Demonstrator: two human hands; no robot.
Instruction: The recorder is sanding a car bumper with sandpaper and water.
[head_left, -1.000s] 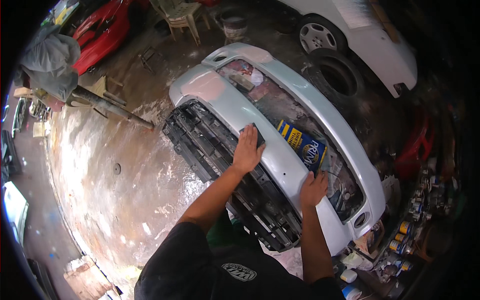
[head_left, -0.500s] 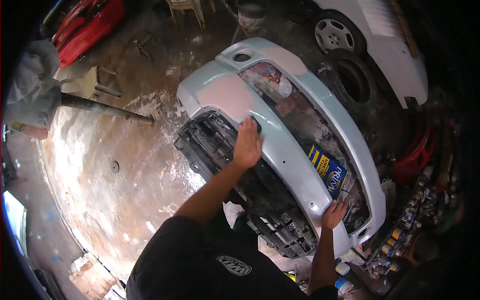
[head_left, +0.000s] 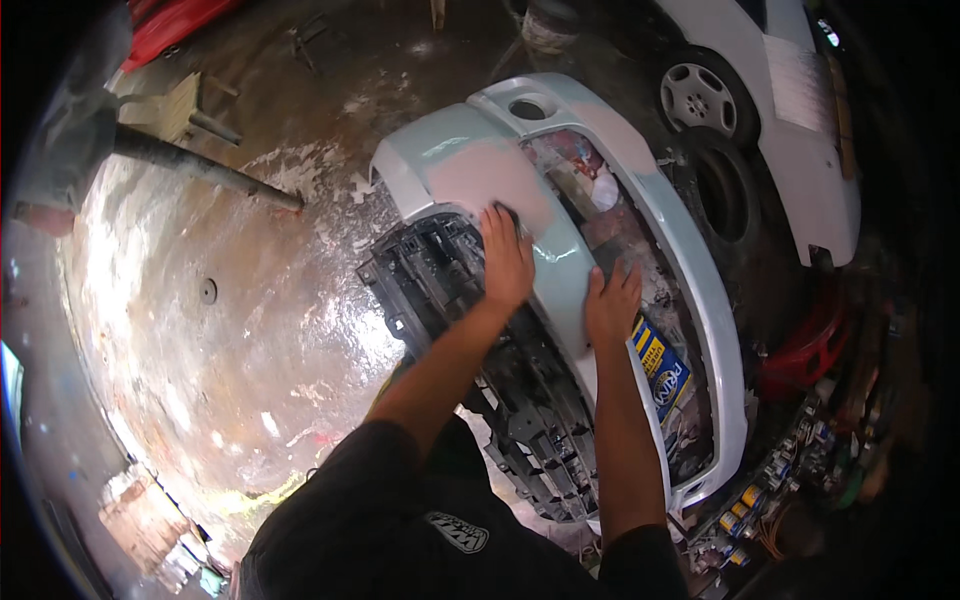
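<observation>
A pale blue-grey car bumper [head_left: 562, 262] with pinkish filler patches [head_left: 475, 175] stands before me at a slant. On it, beside the larger patch's lower edge, my left hand [head_left: 508, 265] presses a small dark pad [head_left: 508, 210], mostly hidden under the fingers. My right hand [head_left: 612, 305] lies on the bumper's bar by the long opening, holding nothing, its thumb and fingers apart. A black plastic grille frame [head_left: 530, 420] sits along the bumper's near left side, below my left forearm.
Through the opening a blue and yellow container [head_left: 662, 375] shows. To the right are a loose tyre [head_left: 722, 195], a white car [head_left: 800, 130], a red car part [head_left: 805, 345] and several small cans [head_left: 738, 512]. A metal post [head_left: 210, 170] juts in at left over the wet-looking floor.
My right hand has moved up along the bumper, closer to my left hand. My left hand and the dark pad have shifted slightly farther onto the pink patch. The view has turned a little.
</observation>
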